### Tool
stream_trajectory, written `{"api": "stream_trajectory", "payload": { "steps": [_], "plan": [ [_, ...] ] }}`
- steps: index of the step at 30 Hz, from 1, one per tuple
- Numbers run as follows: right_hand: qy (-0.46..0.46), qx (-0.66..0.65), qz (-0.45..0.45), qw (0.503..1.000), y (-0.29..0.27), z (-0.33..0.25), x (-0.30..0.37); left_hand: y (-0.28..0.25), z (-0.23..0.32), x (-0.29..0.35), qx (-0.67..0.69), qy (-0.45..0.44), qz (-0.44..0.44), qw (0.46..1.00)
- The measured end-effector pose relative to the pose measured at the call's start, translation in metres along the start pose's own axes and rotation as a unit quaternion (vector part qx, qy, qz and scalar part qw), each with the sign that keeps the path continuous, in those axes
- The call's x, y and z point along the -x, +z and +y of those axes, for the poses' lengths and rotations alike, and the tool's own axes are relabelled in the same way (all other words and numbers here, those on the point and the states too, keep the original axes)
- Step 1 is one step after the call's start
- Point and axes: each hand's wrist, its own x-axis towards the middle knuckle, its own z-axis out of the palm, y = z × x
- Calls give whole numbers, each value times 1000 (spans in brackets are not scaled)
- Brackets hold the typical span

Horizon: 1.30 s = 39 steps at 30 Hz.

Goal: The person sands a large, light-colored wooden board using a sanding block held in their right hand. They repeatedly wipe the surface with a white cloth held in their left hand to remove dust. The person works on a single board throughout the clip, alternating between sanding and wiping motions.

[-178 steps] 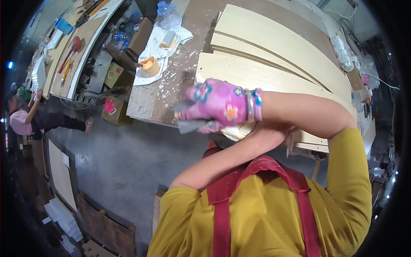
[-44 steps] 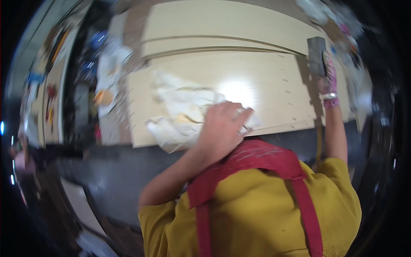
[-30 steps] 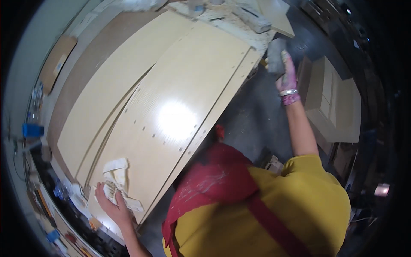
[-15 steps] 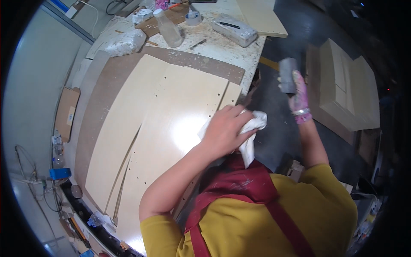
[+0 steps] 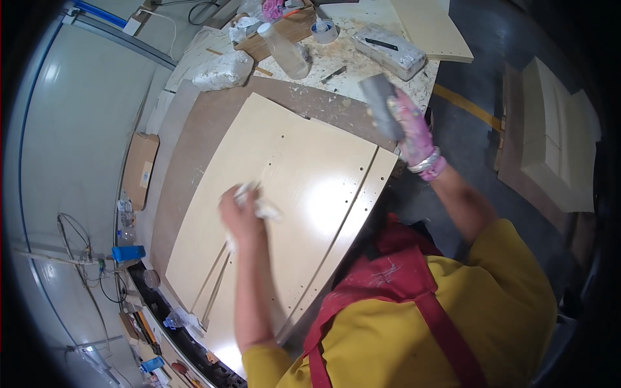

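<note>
Left hand [image 5: 240, 216] holding a cloth [image 5: 266, 209], right hand [image 5: 414, 129] holding a block [image 5: 380, 103]

The white cloth is bunching in the bare left hand, over the left-middle part of a pale panel [image 5: 304, 174]. The fingers are curling around it; blur is hiding whether they are pressing together, and whether the cloth is touching the wood is hard to tell. The grey block is sitting in the right hand, beyond the panel's far right corner. This hand is wearing a pink glove, its thumb lying along the block's near side and fingertips showing at the other edge, so the block is being pinched between them.

The panel, dotted with small dark holes, is lying on a brown board [image 5: 187, 139]. A narrow strip [image 5: 336, 239] is running along its near right edge. Farther off, a clear bottle [image 5: 284, 52], a tape roll [image 5: 325, 31] and a wrapped brick [image 5: 390, 52] are resting on a stained table [image 5: 352, 55]. At the far left, a cardboard box [image 5: 140, 169] is leaning near a wall [image 5: 71, 149]. To the right, a stack of boards [image 5: 550, 142] is standing beyond the grey floor [image 5: 475, 64].
</note>
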Motion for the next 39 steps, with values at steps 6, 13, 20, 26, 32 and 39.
{"api": "stream_trajectory", "payload": {
  "steps": [6,13,20,26,32,39],
  "plan": [
    [-31,-109,23,993,-6,27,-12,96,191,-24,142,326,-206,912],
    [-49,-89,150,983,-79,-23,-10,-60,128,24,242,-2,-501,831],
    [76,104,-11,992,-3,21,16,-201,-97,85,-238,-197,-416,855],
    [47,78,-92,992,35,9,19,-193,-169,88,-42,-260,-463,846],
    [4,129,-59,990,51,24,11,-202,-119,51,25,-285,-442,850],
    [10,-155,44,987,57,12,-27,-315,2,50,-198,-94,-275,936]
  ]
}}
